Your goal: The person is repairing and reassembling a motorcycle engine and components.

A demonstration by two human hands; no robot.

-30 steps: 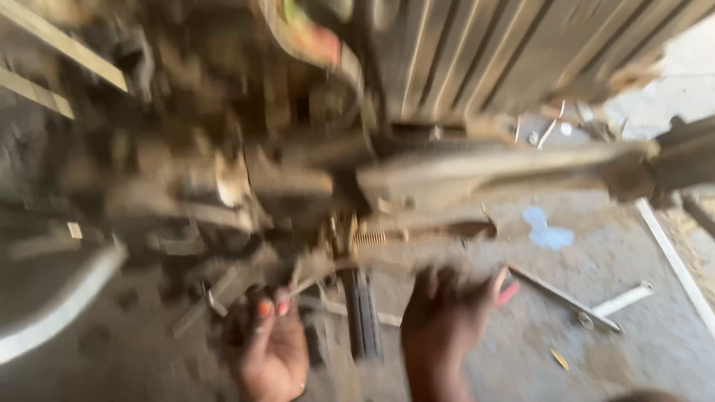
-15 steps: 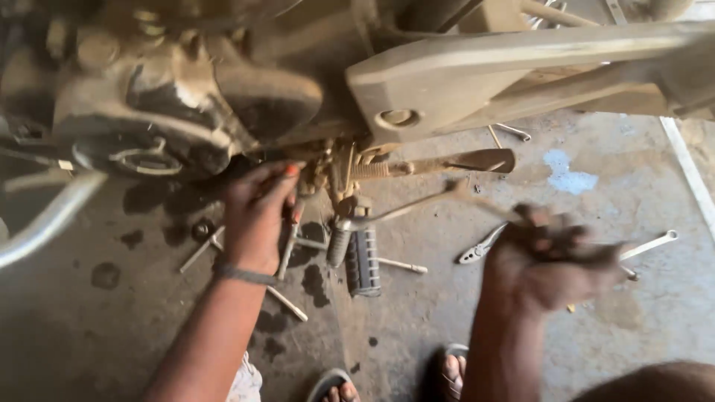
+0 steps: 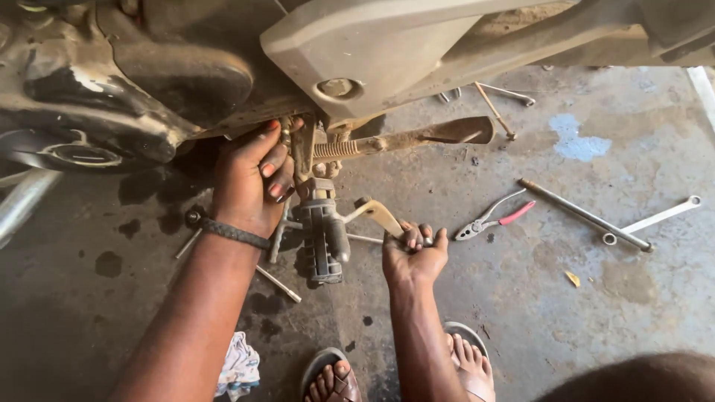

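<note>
I look down at the underside of a motorcycle (image 3: 357, 45) over a stained concrete floor. My left hand (image 3: 249, 179) reaches up under the frame, fingers pressed against the bracket beside a rusty spring (image 3: 335, 150) and the side stand (image 3: 424, 135). Below it hangs the black rubber footpeg (image 3: 324, 240). My right hand (image 3: 413, 253) is closed around the handle of a metal wrench (image 3: 378, 212) that angles up toward the footpeg mount. A dark cord bracelet circles my left wrist.
Pliers with a red handle (image 3: 495, 218), a long steel bar (image 3: 585, 214) and a ring spanner (image 3: 655, 219) lie on the floor to the right. More rods lie near the top (image 3: 495, 100). A rag (image 3: 240, 366) and my sandalled feet (image 3: 331, 380) are at the bottom.
The view has steadied and moved closer. My right hand came in from the right, away from the pliers, and closed on the wrench. My left hand stays at the bracket.
</note>
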